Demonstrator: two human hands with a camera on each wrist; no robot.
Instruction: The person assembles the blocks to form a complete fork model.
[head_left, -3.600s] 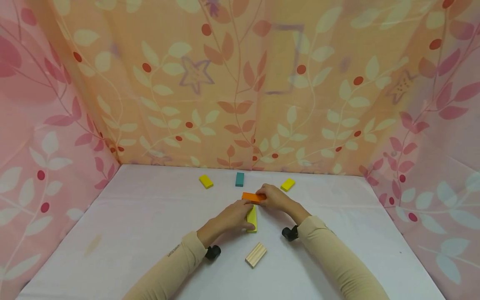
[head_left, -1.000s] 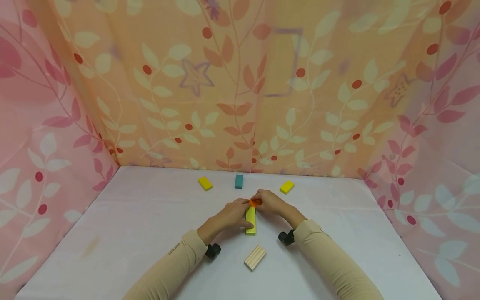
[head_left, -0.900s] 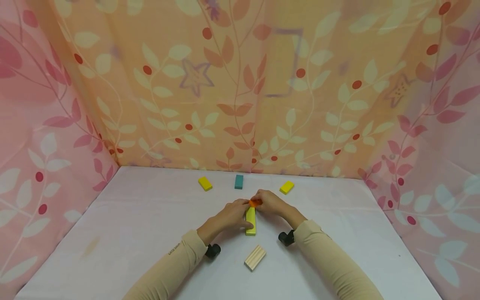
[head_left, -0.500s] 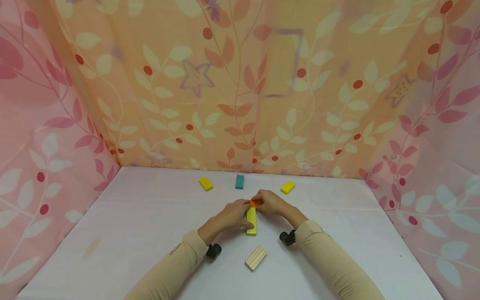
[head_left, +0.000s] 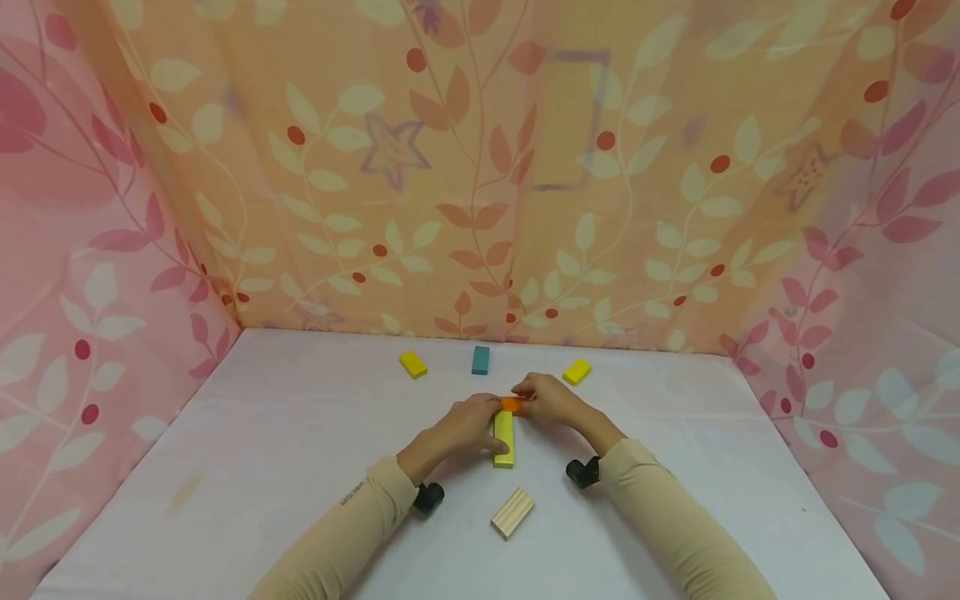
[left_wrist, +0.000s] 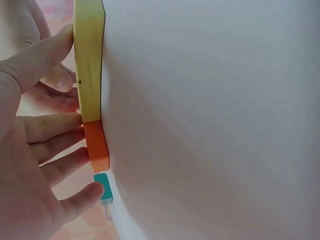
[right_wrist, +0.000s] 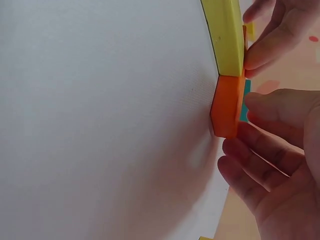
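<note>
A long yellow block (head_left: 503,437) lies on the table, pointing toward the person, with an orange block (head_left: 511,403) set crosswise at its far end. My left hand (head_left: 467,427) spans the left side of both: in the left wrist view its thumb rests on the yellow block (left_wrist: 89,65), and nearly straight fingers touch the top edge of the orange block (left_wrist: 96,142). On the other side my right hand (head_left: 553,400) holds the right end of the orange block (right_wrist: 227,106), thumb at its upper edge and curled fingers at its end. In the head view the fingers hide both ends of this block.
At the back lie a yellow block (head_left: 412,364), a teal block (head_left: 480,360) and another yellow block (head_left: 577,372). A grooved natural-wood block (head_left: 513,512) lies nearer the person. Patterned cloth (head_left: 480,208) walls the white table (head_left: 300,433) at the back and sides.
Since the earliest frame the right hand has come in closer over the orange block, covering more of it. In the last half second its fingers have lifted slightly. The other blocks stay put.
</note>
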